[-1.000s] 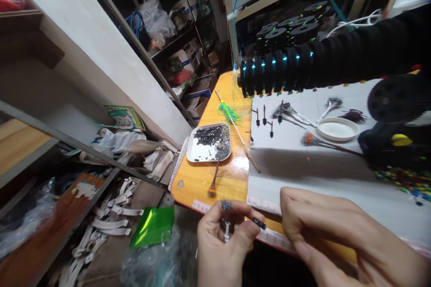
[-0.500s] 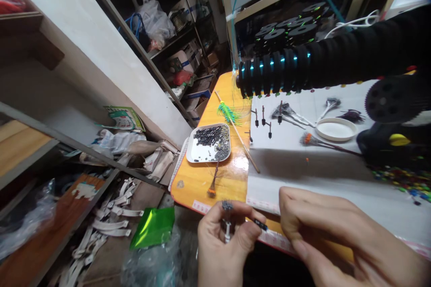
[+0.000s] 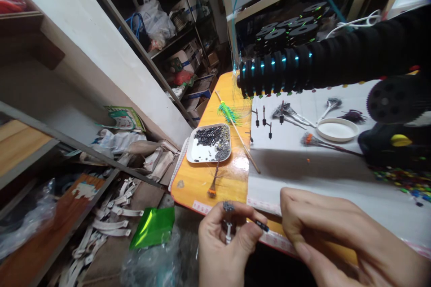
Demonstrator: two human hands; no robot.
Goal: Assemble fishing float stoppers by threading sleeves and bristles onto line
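A short black piece (image 3: 261, 225) slants from the left hand (image 3: 229, 251), which also holds a grey-tipped, white-stemmed bundle (image 3: 228, 206).

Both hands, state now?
Left hand: closed on a small black cylinder and a grey-headed white-stemmed bundle.
Right hand: closed; whether holding anything can't be told.

Glare is seen on the table (image 3: 232, 184); the white sheet (image 3: 269, 188) is crossed by shadow; outer edges are stretched.

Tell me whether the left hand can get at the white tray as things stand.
Probably yes: the white tray sits ahead of the left hand, with mainly an orange-tipped bundle lying between. Finger and thumb pinch a black piece, though, complicating grasping.
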